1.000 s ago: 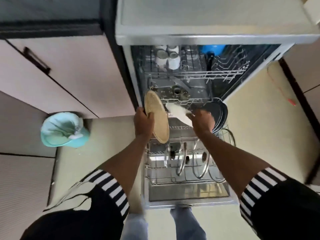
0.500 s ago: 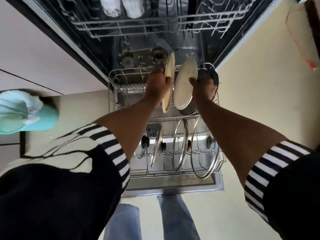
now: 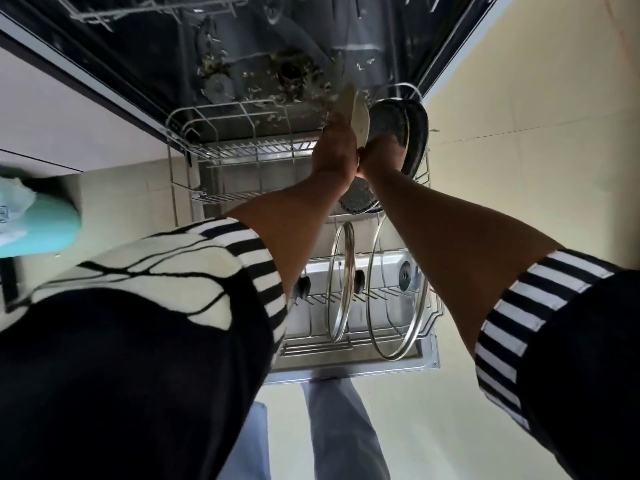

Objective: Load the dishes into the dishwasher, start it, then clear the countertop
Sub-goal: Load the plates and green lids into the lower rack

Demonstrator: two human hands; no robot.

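Left hand [image 3: 334,150] and right hand [image 3: 382,152] clamp fingers on upright pale plates [image 3: 361,123]; dark plates [image 3: 401,123] stand close at three o'clock.

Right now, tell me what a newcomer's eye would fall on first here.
Both hands meet at the far right of the lower rack: the left hand and right hand hold pale plates upright beside dark plates. Nearer, two glass lids stand on edge in the rack; scraps speckle the tub floor beyond.

One head-worn wide-angle view, close above and steeply down onto the lower rack [image 3: 242,148] (edges bowed).
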